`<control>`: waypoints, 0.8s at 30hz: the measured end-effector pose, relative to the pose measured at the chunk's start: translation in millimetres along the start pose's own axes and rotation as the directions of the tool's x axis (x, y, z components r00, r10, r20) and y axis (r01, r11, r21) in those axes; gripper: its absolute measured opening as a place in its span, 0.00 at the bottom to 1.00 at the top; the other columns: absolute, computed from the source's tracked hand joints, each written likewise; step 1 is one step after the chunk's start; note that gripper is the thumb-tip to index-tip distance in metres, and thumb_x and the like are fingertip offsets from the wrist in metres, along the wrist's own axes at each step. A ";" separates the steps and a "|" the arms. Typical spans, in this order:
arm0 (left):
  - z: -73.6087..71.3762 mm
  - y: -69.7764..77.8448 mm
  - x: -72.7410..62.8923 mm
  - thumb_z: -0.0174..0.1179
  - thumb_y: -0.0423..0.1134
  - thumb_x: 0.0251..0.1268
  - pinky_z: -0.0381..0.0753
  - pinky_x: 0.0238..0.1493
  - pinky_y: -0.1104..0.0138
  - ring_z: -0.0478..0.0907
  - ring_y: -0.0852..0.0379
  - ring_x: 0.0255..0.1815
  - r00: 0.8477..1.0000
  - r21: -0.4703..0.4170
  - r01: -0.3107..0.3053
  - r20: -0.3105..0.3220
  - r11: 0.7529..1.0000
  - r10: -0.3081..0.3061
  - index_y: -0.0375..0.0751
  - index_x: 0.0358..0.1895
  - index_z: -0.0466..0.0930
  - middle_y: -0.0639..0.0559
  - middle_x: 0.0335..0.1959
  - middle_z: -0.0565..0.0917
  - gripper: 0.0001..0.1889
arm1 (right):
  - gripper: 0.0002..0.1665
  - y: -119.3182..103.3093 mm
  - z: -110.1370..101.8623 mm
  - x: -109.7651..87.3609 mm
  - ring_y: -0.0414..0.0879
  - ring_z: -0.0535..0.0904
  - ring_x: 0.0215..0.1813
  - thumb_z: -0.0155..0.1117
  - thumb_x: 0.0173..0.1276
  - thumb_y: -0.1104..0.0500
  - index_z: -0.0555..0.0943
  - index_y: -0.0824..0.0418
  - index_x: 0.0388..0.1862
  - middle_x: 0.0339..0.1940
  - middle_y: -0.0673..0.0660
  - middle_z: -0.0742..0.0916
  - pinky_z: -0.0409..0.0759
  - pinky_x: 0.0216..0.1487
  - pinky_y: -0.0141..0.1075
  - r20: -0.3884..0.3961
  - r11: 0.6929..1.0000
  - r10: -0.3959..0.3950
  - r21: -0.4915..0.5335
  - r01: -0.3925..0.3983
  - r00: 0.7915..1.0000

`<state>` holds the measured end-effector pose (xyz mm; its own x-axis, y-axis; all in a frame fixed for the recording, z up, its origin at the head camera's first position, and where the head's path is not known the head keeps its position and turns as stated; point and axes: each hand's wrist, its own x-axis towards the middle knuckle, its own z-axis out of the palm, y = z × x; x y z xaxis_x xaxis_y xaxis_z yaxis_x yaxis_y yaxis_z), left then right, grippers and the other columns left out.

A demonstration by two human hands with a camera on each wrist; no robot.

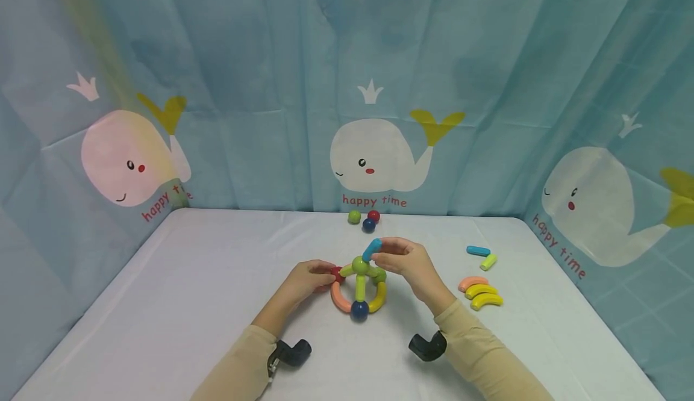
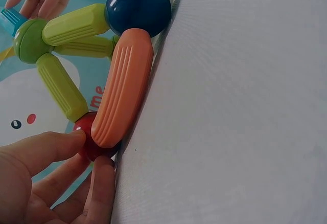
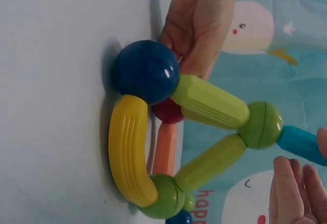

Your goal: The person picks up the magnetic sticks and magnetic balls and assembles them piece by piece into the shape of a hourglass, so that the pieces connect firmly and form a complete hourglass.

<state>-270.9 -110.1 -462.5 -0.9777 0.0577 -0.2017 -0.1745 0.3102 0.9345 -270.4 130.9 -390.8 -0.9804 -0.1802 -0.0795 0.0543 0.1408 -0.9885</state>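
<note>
A small frame of rods and balls (image 1: 359, 286) is stood upright on the white table (image 1: 162, 304), near the middle and just in front of the two hands. The red ball (image 2: 91, 138) at the frame's left corner is pinched between thumb and curled fingers of the left hand (image 1: 306, 279). A curved blue rod (image 1: 372, 249) is held in the fingertips of the right hand (image 1: 405, 264), its lower end set against the green ball (image 3: 263, 125) at the top of the frame. The pieces are judged to be hard, smooth, light plastic, ribbed along the rods; the joints appear to be held only by contact, so the frame is likely to fold or come apart if it is lifted by one rod. A hold at a ball, with the base kept on the table, is judged the steadier one. Loose curved pieces (image 1: 480, 292) lie to the right, and three balls (image 1: 364, 218) rest near the whale-printed curtain (image 1: 379, 88)
</note>
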 end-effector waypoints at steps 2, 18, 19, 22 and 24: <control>-0.2 -0.4 0.3 0.65 0.37 0.65 0.86 0.50 0.63 0.83 0.56 0.47 1.000 0.002 0.003 -0.003 1.000 -0.003 0.38 0.55 0.82 0.44 0.51 0.86 0.16 | 0.27 0.6 -6.7 -0.9 0.44 0.86 0.51 0.72 0.64 0.57 0.80 0.64 0.60 0.54 0.60 0.87 0.83 0.57 0.40 0.007 1.000 -0.001 -0.009 0.001 1.000; -0.2 0.1 -0.3 0.65 0.37 0.64 0.86 0.51 0.62 0.83 0.55 0.49 1.000 0.016 0.014 -0.014 1.000 -0.014 0.39 0.55 0.83 0.44 0.52 0.86 0.16 | 0.35 0.6 -88.5 -9.4 0.37 0.87 0.51 0.70 0.66 0.47 0.74 0.66 0.64 0.54 0.49 0.87 0.68 0.73 0.54 -0.132 0.999 0.008 -0.045 -0.014 0.991; -0.2 0.1 -0.4 0.65 0.37 0.64 0.86 0.51 0.62 0.83 0.55 0.49 1.000 0.014 0.012 -0.013 1.000 -0.012 0.39 0.55 0.83 0.44 0.52 0.86 0.16 | 0.35 0.9 -92.5 -10.0 0.35 0.87 0.49 0.70 0.66 0.47 0.74 0.65 0.65 0.52 0.47 0.87 0.69 0.72 0.53 -0.137 0.999 0.004 -0.052 -0.011 0.991; 0.0 -0.4 0.2 0.65 0.37 0.65 0.86 0.51 0.62 0.83 0.55 0.48 1.000 0.010 0.010 -0.009 1.000 -0.010 0.39 0.55 0.83 0.44 0.52 0.86 0.16 | 0.37 2.5 -105.0 -10.8 0.33 0.85 0.49 0.68 0.67 0.45 0.73 0.66 0.66 0.51 0.45 0.85 0.79 0.63 0.41 -0.146 0.997 -0.011 -0.076 -0.001 0.989; 0.0 -0.2 0.3 0.65 0.37 0.65 0.86 0.51 0.62 0.82 0.55 0.48 1.000 0.008 0.014 -0.010 1.000 -0.014 0.39 0.55 0.83 0.44 0.52 0.86 0.16 | 0.37 3.6 -114.1 -11.8 0.31 0.85 0.49 0.67 0.67 0.44 0.73 0.65 0.66 0.51 0.44 0.84 0.82 0.58 0.36 -0.157 0.995 -0.004 -0.096 -0.012 0.988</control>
<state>-271.1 -110.2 -462.7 -0.9764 0.0440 -0.2114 -0.1868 0.3186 0.9293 -280.2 244.6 -378.8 -0.9982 -0.0255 -0.0548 0.0473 0.2357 -0.9707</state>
